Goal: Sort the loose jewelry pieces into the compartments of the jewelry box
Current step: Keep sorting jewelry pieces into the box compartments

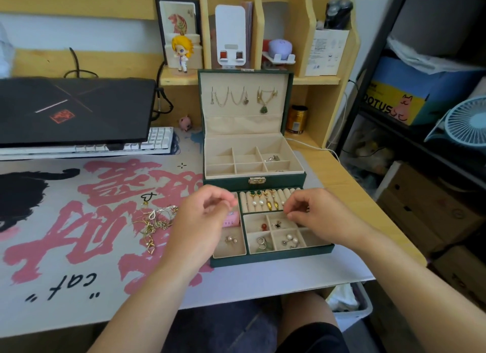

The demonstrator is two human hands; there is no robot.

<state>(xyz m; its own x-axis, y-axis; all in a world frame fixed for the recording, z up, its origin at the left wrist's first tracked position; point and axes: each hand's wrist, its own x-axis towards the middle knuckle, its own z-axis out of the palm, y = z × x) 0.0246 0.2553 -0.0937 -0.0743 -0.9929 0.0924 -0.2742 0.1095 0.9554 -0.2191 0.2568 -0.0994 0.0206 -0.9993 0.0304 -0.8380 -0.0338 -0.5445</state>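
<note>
most compartments of your jewelry box [271,255] are filled — the tangled chains [155,221] wait on the mat. your left hand [203,216] and right hand [313,216] hover curled over the drawer — can't tell what they pinch.

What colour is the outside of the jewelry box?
Dark green; the jewelry box shows best in the head view, with a cream lining inside.

Green jewelry box [259,258] stands open at frame centre, drawer pulled out. Both hands hover over the drawer, left hand [203,216] and right hand [315,213], fingers curled. Tangled gold chains [155,221] lie left on the table [263,279].
</note>
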